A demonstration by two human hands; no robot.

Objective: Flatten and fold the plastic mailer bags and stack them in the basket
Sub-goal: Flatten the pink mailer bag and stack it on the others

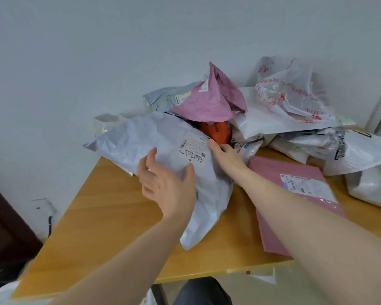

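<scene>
A large crumpled pale grey mailer bag (pixel 141 142) with a barcode label lies across the wooden table (pixel 101 216). My left hand (pixel 165 186) hovers over its near part, fingers spread and relaxed. My right hand (pixel 226 155) reaches to the bag's right edge beside the label, and its fingertips are tucked at the fold, so its hold is unclear. Behind stands a crumpled pink mailer (pixel 209 100), with an orange bag (pixel 216 130) under it. A flat pink mailer (pixel 295 194) lies under my right forearm. No basket is in view.
A pile of white and clear mailers (pixel 295 102) with red print fills the table's back right. More white bags (pixel 372 186) sit at the right edge. A white wall runs behind. A dark door (pixel 5 227) is at the lower left, beyond the table's left edge.
</scene>
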